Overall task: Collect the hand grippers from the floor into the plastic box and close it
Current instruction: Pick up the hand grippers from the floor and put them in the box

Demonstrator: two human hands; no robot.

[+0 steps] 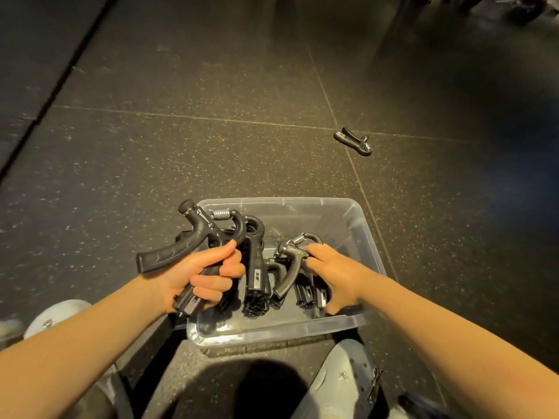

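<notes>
Left hand [199, 276] clenches a black sprung hand gripper [193, 234], right hand [329, 276] pinches a grey gripper [289, 264] in the clear plastic box [363, 219], so the 2 o'clock stray gripper [354, 142] prob gets forgotten imo.

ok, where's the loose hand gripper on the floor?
Head view, right of centre: the hand gripper lies by a tile seam, beyond the plastic box, apart from it.

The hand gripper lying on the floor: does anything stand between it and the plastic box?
Nothing visible does. Only bare floor lies between that hand gripper and the plastic box, whose top is open.
</notes>
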